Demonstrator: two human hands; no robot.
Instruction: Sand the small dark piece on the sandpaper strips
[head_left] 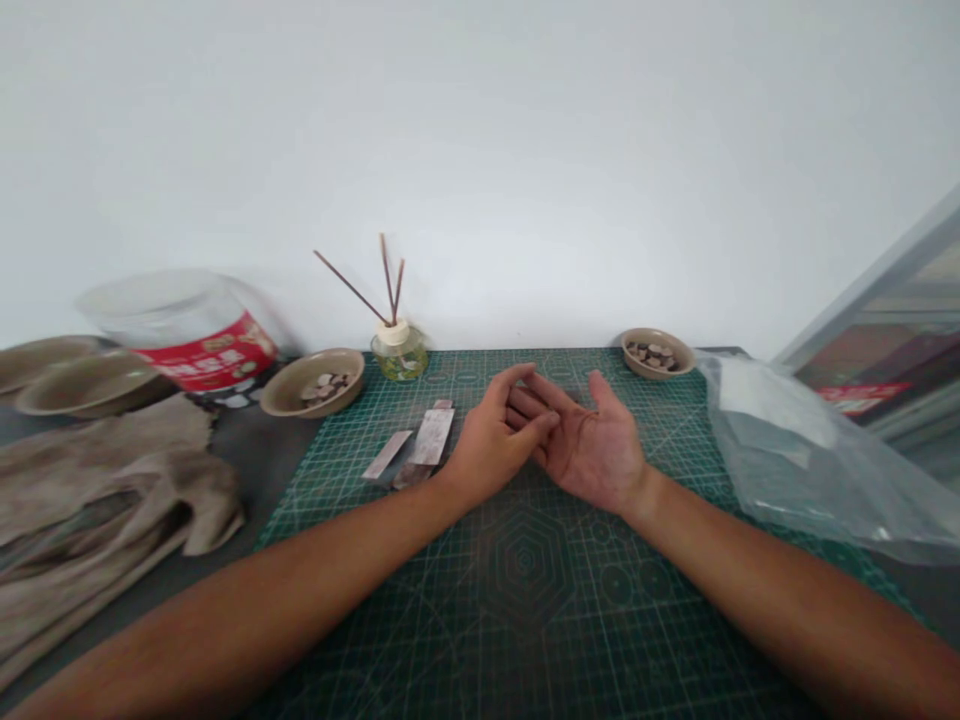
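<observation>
"What's the room like?"

"A plain white wall (480,150) behind a dark tabletop (262,480), with a green cutting mat (525,590) across most of it (its printed grid runs under both forearms)."

"And around the mat?"

"A crumpled beige cloth (97,510) and a clear jar (187,330) with a red label lie left, a clear plastic bag (795,460) lies over the right edge, and a reed diffuser (399,352) and two tan bowls (312,394) (656,366) of small chips sit along the back."

"The hands?"

"Together and empty: the left hand (495,440) rests against the upturned right hand (592,450)."

"Where's the work?"

"Two pale flat strips (433,437) lie just beside the left hand, long axes tilted, far ends pointing up and right toward the wall."
</observation>
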